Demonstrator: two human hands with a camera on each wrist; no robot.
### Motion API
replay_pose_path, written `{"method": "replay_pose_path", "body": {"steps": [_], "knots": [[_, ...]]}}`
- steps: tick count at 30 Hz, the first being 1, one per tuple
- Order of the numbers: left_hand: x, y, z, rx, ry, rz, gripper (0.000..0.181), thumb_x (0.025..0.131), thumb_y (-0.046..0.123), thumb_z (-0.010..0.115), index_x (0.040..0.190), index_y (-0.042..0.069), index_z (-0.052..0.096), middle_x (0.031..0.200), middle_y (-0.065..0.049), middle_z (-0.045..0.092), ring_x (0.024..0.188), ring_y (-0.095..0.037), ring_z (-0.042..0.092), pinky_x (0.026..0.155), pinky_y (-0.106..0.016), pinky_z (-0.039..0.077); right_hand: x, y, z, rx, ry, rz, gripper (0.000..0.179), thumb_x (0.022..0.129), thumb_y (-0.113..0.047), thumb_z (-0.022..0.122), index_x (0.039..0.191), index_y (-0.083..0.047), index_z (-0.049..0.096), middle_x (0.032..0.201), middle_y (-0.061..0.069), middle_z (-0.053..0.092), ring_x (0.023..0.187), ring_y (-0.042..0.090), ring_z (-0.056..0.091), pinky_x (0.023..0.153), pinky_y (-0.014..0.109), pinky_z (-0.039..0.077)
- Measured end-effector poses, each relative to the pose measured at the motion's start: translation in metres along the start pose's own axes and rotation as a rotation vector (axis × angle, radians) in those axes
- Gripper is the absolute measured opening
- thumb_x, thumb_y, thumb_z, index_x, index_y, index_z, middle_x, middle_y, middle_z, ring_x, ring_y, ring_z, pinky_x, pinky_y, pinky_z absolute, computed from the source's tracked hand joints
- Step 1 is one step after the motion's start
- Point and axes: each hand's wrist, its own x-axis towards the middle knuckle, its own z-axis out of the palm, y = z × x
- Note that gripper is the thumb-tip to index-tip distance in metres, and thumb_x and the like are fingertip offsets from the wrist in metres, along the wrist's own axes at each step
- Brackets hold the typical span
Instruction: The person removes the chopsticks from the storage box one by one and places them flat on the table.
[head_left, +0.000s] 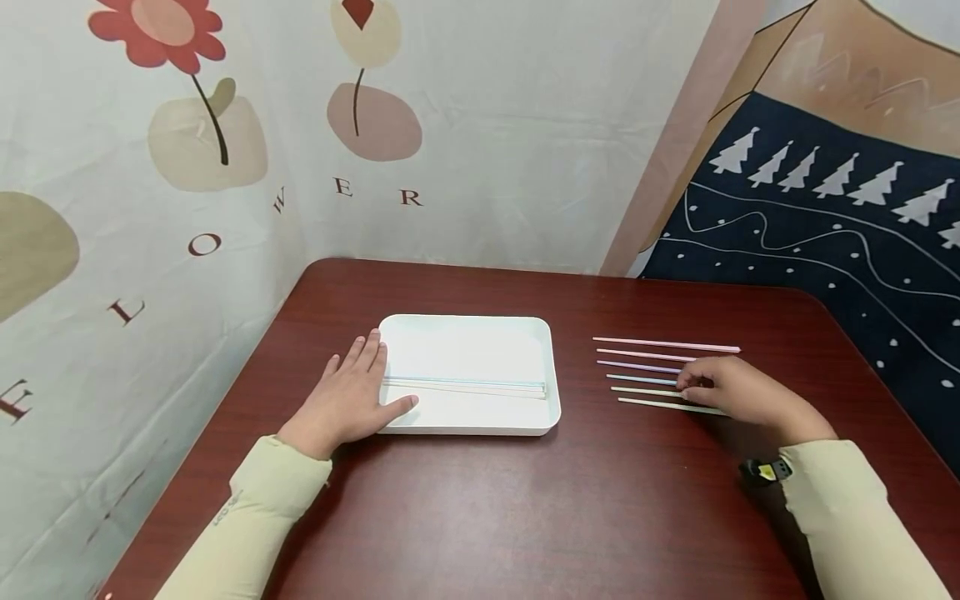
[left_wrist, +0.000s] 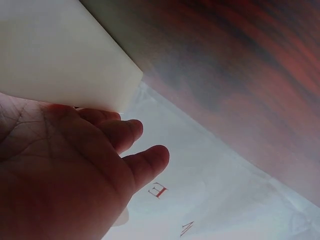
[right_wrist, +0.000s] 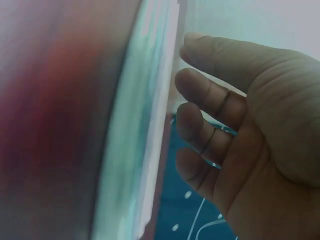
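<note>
A shallow white tray (head_left: 465,350) lies on the table, with a few thin sticks (head_left: 465,386), one blue-edged, across its lower half. My left hand (head_left: 348,396) rests on its left edge, fingers straight and thumb over the near corner; the left wrist view shows the palm against the tray's pale side (left_wrist: 65,55). To the right, several tapered pastel chopsticks (head_left: 641,365) lie side by side, pink through blue to pale green. Over their right ends is my right hand (head_left: 735,390), fingers bent, thumb and fingertips right at the blue and green chopsticks. I cannot tell whether it pinches one.
Both things lie on a dark red-brown table (head_left: 480,517). A white curtain with flower prints (head_left: 487,125) hangs behind and to the left. At the right is a dark blue cloth (head_left: 832,242) with white trees. A dark band with a yellow patch (head_left: 765,472) circles the right wrist.
</note>
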Motion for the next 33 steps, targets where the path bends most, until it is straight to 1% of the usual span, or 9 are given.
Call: {"method": "replay_pose_path", "body": {"steps": [4, 9, 13, 16, 19, 22, 27, 30, 33], "knots": [[0.000, -0.001, 0.000, -0.007, -0.004, -0.005, 0.107, 0.091, 0.075, 0.041, 0.154, -0.009, 0.019, 0.164, -0.023, 0.003, 0.148, -0.044, 0.008, 0.113, -0.066, 0.013, 0.018, -0.017, -0.005, 0.013, 0.030, -0.029, 0.009, 0.091, -0.008, 0.071, 0.097, -0.015, 0.072, 0.091, -0.008, 0.065, 0.080, 0.012, 0.057, 0.070, 0.030, 0.051], [0.000, 0.001, 0.001, -0.012, -0.012, -0.008, 0.106, 0.092, 0.073, 0.043, 0.154, -0.009, 0.019, 0.164, -0.022, 0.002, 0.149, -0.043, 0.008, 0.113, -0.066, 0.013, 0.048, -0.041, -0.007, 0.005, 0.041, -0.098, 0.009, 0.090, -0.010, 0.073, 0.098, -0.015, 0.073, 0.094, -0.009, 0.067, 0.086, 0.013, 0.060, 0.078, 0.036, 0.052], [0.000, 0.001, 0.000, -0.008, -0.016, -0.009, 0.104, 0.092, 0.070, 0.046, 0.154, -0.009, 0.019, 0.164, -0.022, 0.003, 0.149, -0.043, 0.007, 0.113, -0.065, 0.013, 0.071, -0.059, -0.006, 0.022, 0.034, -0.152, 0.010, 0.090, -0.011, 0.074, 0.095, -0.019, 0.073, 0.091, -0.011, 0.067, 0.083, 0.012, 0.060, 0.077, 0.035, 0.052], [0.000, 0.001, 0.000, -0.001, -0.015, -0.007, 0.104, 0.092, 0.071, 0.045, 0.154, -0.009, 0.019, 0.164, -0.022, 0.003, 0.149, -0.043, 0.007, 0.113, -0.065, 0.013, 0.086, -0.074, -0.004, 0.046, 0.030, -0.184, 0.010, 0.090, -0.013, 0.075, 0.095, -0.022, 0.072, 0.091, -0.011, 0.066, 0.082, 0.011, 0.059, 0.076, 0.033, 0.051], [0.000, 0.001, 0.000, 0.004, -0.012, -0.004, 0.105, 0.092, 0.072, 0.043, 0.154, -0.009, 0.020, 0.164, -0.022, 0.004, 0.149, -0.043, 0.008, 0.113, -0.065, 0.013, 0.099, -0.091, -0.001, 0.073, 0.012, -0.210, 0.011, 0.090, -0.016, 0.075, 0.096, -0.023, 0.071, 0.093, -0.010, 0.066, 0.083, 0.012, 0.059, 0.075, 0.033, 0.051], [0.000, 0.002, 0.001, 0.002, -0.015, -0.003, 0.105, 0.092, 0.073, 0.043, 0.154, -0.009, 0.020, 0.164, -0.023, 0.004, 0.149, -0.043, 0.008, 0.113, -0.065, 0.013, 0.112, -0.106, 0.004, 0.096, -0.011, -0.234, 0.009, 0.090, -0.016, 0.075, 0.097, -0.020, 0.072, 0.093, -0.009, 0.066, 0.082, 0.013, 0.058, 0.072, 0.032, 0.052], [0.000, 0.001, 0.001, 0.009, -0.005, -0.001, 0.105, 0.092, 0.073, 0.043, 0.154, -0.009, 0.020, 0.164, -0.023, 0.004, 0.149, -0.043, 0.009, 0.113, -0.065, 0.014, 0.137, -0.130, 0.011, 0.096, -0.039, -0.291, 0.008, 0.091, -0.016, 0.075, 0.098, -0.015, 0.072, 0.090, -0.008, 0.064, 0.079, 0.014, 0.057, 0.069, 0.032, 0.051], [0.001, 0.000, 0.000, 0.013, 0.004, 0.000, 0.105, 0.092, 0.073, 0.043, 0.153, -0.009, 0.020, 0.163, -0.023, 0.005, 0.149, -0.043, 0.009, 0.113, -0.065, 0.014, 0.154, -0.145, 0.015, 0.096, -0.060, -0.337, 0.009, 0.091, -0.018, 0.074, 0.099, -0.015, 0.073, 0.090, -0.008, 0.065, 0.081, 0.013, 0.057, 0.071, 0.032, 0.050], [0.000, 0.000, -0.002, 0.012, 0.002, -0.001, 0.105, 0.092, 0.073, 0.043, 0.154, -0.009, 0.020, 0.163, -0.023, 0.005, 0.149, -0.043, 0.010, 0.113, -0.065, 0.015, 0.169, -0.157, 0.019, 0.116, -0.087, -0.357, 0.009, 0.091, -0.019, 0.074, 0.100, -0.015, 0.073, 0.092, -0.009, 0.066, 0.083, 0.013, 0.058, 0.074, 0.032, 0.050]]}}
